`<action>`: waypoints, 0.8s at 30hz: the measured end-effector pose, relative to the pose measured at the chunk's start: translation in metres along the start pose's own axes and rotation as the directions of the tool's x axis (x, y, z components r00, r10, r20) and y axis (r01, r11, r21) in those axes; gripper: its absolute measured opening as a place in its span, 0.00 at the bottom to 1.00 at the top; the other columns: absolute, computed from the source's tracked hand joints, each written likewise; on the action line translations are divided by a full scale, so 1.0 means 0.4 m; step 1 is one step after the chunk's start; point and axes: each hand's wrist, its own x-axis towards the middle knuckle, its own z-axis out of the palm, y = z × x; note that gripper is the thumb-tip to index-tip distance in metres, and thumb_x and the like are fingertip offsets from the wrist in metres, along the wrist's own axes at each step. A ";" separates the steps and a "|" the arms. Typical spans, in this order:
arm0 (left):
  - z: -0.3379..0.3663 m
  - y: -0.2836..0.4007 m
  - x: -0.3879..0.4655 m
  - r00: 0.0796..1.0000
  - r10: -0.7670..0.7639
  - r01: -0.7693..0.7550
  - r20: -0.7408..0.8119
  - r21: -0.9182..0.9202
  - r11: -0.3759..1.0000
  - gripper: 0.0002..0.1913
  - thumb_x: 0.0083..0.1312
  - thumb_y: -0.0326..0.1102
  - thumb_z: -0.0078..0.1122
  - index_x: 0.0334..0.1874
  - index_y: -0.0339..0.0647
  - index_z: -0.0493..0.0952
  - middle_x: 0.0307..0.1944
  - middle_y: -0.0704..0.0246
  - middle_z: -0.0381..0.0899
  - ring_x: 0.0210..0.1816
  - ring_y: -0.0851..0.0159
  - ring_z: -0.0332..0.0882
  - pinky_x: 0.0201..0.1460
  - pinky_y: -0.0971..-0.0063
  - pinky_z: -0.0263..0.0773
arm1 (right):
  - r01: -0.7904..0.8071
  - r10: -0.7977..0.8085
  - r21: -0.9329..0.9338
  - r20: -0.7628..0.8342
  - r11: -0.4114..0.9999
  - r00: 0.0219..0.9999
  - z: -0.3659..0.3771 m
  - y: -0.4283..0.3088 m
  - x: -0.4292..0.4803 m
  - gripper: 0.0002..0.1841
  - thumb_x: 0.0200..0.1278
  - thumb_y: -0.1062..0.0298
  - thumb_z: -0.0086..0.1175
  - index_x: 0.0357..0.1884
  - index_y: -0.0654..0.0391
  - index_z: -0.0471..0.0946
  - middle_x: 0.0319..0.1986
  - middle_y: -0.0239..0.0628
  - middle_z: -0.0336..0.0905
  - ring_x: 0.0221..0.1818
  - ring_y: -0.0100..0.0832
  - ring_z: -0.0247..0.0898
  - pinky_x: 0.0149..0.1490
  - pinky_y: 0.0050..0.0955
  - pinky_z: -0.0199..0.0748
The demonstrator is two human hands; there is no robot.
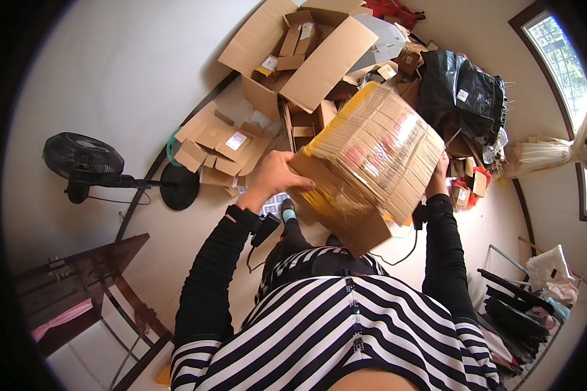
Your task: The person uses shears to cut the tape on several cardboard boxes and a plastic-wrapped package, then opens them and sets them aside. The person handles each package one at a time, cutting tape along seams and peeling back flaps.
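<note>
Between my two hands I hold a worn cardboard box (386, 146) tilted in front of my body, above the floor. Yellow and clear tape runs along its edges, and red and white printing marks one face. A flap hangs loose at its near lower end. My left hand (279, 174) grips the left edge, thumb on the near side. At the right edge is my right hand (439, 171), its fingers mostly hidden by the box. Each wrist wears a black strap with a small device.
A large open carton (330, 63) holding a smaller box stands ahead. Flattened cardboard (230, 141) lies to the left, near a black pedestal fan (85, 159). A black plastic bag (462, 95) tops the pile ahead right. A clothes rack (518, 313) stands at right.
</note>
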 end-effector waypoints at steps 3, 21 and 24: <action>-0.016 -0.032 0.004 0.984 0.018 -0.004 -0.175 0.083 0.997 0.19 0.37 0.34 0.80 0.31 0.33 0.82 0.22 0.62 0.83 0.23 0.68 0.82 0.31 0.76 0.75 | -0.094 0.109 0.184 -0.070 0.978 0.992 0.044 -0.050 0.055 0.16 0.66 0.64 0.55 0.49 0.65 0.76 0.44 0.44 0.81 0.41 0.39 0.81 0.42 0.35 0.82; -0.066 -0.302 -0.034 0.972 0.188 -0.136 -0.140 0.318 0.938 0.35 0.49 0.19 0.64 0.62 0.43 0.65 0.43 0.53 0.81 0.48 0.48 0.79 0.48 0.62 0.74 | 0.285 -0.253 -0.002 0.454 0.959 0.854 0.234 -0.100 0.009 0.13 0.70 0.52 0.47 0.36 0.50 0.67 0.30 0.30 0.72 0.39 0.29 0.73 0.47 0.30 0.73; -0.112 -0.336 -0.073 0.978 0.195 -0.210 0.078 0.341 0.916 0.44 0.50 0.15 0.57 0.73 0.49 0.57 0.45 0.55 0.82 0.49 0.53 0.81 0.52 0.64 0.73 | -0.112 -0.003 0.296 0.362 0.949 0.932 0.287 -0.101 -0.056 0.13 0.71 0.54 0.43 0.31 0.50 0.64 0.24 0.28 0.66 0.29 0.25 0.67 0.35 0.26 0.70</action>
